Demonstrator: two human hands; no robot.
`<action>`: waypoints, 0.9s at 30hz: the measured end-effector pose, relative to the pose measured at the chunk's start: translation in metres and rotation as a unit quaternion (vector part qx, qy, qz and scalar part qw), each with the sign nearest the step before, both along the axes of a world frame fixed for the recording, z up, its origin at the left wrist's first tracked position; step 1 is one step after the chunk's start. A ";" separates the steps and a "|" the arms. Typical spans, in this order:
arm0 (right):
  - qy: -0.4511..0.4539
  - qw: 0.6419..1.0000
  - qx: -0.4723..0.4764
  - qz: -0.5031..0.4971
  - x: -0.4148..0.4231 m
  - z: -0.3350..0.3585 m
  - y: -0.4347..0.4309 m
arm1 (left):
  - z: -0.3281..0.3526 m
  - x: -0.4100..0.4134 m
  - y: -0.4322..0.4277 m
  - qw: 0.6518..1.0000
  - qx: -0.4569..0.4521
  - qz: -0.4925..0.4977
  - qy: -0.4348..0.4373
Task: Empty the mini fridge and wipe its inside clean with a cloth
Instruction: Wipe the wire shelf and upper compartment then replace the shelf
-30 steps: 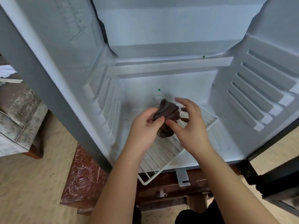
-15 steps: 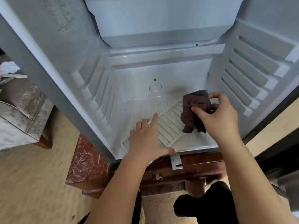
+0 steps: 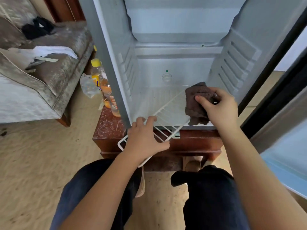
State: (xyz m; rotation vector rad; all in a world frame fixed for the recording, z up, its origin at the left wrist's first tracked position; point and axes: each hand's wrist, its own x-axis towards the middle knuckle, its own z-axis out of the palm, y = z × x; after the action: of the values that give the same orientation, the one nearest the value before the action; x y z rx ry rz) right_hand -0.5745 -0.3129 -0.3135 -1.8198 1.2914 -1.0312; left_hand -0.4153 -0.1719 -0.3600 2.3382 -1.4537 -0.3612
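2 hands: left grip holds wire shelf, right grip pinches cloth.

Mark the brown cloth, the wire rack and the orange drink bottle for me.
brown cloth [image 3: 193, 107]: head view, on the folds at its left side.
wire rack [image 3: 168, 114]: head view, on the bars inside the fridge.
orange drink bottle [image 3: 105, 92]: head view, on its labelled body.

Worn sofa — orange bottles, wooden stand, sandy floor

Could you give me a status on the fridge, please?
Left hand holds wire shelf, half out of fridge. Right hand grips brown cloth over fridge floor. Shelf in the wiping path.
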 end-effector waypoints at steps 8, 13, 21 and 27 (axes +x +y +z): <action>0.024 0.998 0.058 0.026 -0.008 -0.001 0.035 | 0.047 0.035 0.144 0.996 -0.007 0.081 -0.046; 0.044 0.991 0.114 0.058 0.021 -0.024 0.048 | 0.060 0.066 0.221 0.984 -0.034 0.120 -0.125; 0.083 0.988 0.066 0.112 0.081 -0.036 0.044 | 0.059 0.112 0.229 0.967 -0.055 0.233 -0.088; 0.080 0.996 0.015 0.034 0.119 -0.040 -0.014 | 0.032 0.164 0.193 0.955 -0.080 0.276 -0.071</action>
State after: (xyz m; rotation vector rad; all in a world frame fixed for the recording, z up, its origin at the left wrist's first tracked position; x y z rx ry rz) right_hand -0.4552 -0.3271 -0.3538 -1.9429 1.3205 -0.8391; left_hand -0.2517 0.0213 -0.3280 2.5411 -0.7836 0.0770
